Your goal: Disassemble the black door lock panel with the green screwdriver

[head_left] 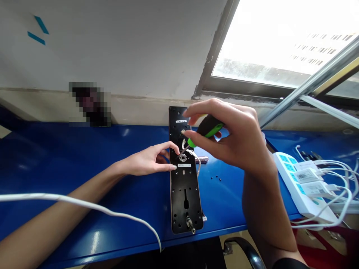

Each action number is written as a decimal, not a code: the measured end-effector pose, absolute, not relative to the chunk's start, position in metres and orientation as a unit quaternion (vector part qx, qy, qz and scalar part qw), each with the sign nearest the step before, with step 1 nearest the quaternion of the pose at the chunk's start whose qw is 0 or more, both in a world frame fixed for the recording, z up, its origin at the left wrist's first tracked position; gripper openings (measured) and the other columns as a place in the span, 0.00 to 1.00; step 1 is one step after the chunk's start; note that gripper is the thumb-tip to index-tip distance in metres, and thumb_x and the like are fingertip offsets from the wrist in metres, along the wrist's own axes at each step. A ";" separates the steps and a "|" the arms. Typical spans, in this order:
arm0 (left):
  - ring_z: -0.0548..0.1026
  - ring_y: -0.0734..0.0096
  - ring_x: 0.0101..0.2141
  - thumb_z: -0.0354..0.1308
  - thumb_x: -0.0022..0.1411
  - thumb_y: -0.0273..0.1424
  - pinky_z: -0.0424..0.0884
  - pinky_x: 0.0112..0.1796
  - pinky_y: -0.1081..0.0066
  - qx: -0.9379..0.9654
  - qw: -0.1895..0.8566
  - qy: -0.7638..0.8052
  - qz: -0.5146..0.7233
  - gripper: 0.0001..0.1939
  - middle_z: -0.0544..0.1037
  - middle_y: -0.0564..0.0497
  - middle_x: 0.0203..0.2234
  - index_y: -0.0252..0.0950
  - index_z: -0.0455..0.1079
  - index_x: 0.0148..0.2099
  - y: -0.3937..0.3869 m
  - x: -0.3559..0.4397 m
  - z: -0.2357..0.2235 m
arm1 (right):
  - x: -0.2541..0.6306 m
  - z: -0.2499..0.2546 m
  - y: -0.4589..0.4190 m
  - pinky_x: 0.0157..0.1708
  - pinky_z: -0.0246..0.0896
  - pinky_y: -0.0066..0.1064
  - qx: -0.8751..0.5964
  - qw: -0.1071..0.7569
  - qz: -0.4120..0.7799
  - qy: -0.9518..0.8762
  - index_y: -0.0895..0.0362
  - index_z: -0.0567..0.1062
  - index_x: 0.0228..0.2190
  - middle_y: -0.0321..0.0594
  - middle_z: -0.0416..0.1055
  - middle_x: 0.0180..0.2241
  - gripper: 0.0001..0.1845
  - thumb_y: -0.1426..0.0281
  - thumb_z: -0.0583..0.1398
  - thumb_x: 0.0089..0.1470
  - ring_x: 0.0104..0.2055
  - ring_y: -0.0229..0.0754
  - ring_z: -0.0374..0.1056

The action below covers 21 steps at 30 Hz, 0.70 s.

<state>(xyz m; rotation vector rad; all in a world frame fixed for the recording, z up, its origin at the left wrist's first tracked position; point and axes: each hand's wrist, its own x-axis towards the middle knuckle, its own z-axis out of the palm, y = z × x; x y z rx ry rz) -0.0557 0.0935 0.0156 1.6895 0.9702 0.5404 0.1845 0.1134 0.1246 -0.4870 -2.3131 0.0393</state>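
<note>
A long black metal plate (180,203), with screw holes and white labels, lies lengthwise on the blue table. My left hand (148,160) is at its left edge, thumb and index finger on the plate and the other fingers curled against its side. In my right hand (232,130) is a green and black screwdriver (209,129), tilted, its shaft pointing down to the left. Its tip is beside a round silver part (183,158) near my left index finger. White wires (198,166) hang over the plate's right side. A metal shaft (190,224) stands at the near end.
Several small black screws (216,178) lie on the blue table (221,203) right of the plate. A white power strip (286,168) with chargers and cables is farther right. A white cable (84,203) crosses above my left forearm. Wall and window are behind.
</note>
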 end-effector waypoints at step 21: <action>0.79 0.60 0.47 0.65 0.65 0.47 0.74 0.47 0.62 0.714 0.519 0.421 0.209 0.26 0.79 0.49 0.47 0.43 0.65 0.60 0.093 -0.056 0.017 | 0.185 0.128 0.103 0.45 0.78 0.34 -0.220 0.354 0.058 -0.907 0.48 0.70 0.56 0.35 0.78 0.46 0.24 0.77 0.61 0.60 0.41 0.40 0.77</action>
